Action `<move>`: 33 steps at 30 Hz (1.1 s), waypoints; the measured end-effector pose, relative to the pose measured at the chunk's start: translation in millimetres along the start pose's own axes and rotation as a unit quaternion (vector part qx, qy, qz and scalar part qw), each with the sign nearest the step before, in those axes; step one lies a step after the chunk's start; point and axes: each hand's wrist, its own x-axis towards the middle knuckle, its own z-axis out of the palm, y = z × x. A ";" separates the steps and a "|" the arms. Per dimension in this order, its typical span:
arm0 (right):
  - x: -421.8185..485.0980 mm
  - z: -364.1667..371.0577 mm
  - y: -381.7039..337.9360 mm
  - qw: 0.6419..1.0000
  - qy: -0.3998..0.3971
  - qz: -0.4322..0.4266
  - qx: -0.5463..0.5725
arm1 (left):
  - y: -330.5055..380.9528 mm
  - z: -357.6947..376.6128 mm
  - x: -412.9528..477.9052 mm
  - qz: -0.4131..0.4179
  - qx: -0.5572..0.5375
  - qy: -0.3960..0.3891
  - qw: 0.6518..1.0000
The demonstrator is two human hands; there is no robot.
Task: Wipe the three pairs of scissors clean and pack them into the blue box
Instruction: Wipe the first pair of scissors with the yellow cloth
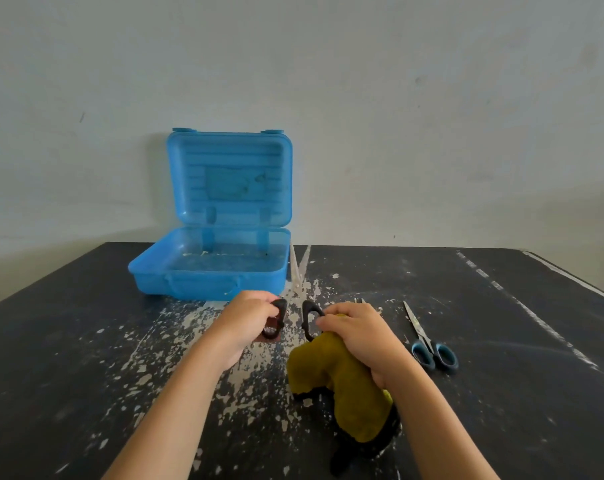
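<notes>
Black-handled scissors [306,322] are held spread wide open just in front of the blue box [207,278], with the blades pointed past its right corner. One handle loop is gripped by the left hand [250,315], fingers curled round it. The other loop is pinched by the right hand [357,332], whose grip is also closed over a mustard-yellow cloth [342,382] bunched on the bench [501,375]. The box is seen open, lid upright against the wall. Blue-handled scissors [428,344] are laid closed well to the right of the box, apart from both hands.
</notes>
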 end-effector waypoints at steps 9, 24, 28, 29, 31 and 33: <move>37.5 8.7 -9.3 1.000 -0.003 0.006 0.007 | 11.5 10.1 33.8 0.002 0.024 0.023 0.999; 102.3 4.1 -2.9 0.990 -0.045 0.094 0.091 | 19.0 -9.8 92.3 -0.006 -0.001 0.082 0.997; 98.0 -4.3 3.9 0.977 -0.069 0.182 0.091 | 16.7 -14.0 93.8 -0.007 0.025 0.123 0.992; 96.5 -5.6 6.3 0.975 -0.071 0.188 0.091 | 15.5 -17.0 93.2 -0.009 0.023 0.130 0.991; 93.0 -5.7 10.9 0.976 -0.067 0.183 0.097 | 12.1 -23.6 89.9 -0.013 0.031 0.139 0.990; 87.5 -3.9 13.9 0.977 -0.065 0.168 0.113 | 6.6 -28.8 82.9 -0.021 0.047 0.140 0.989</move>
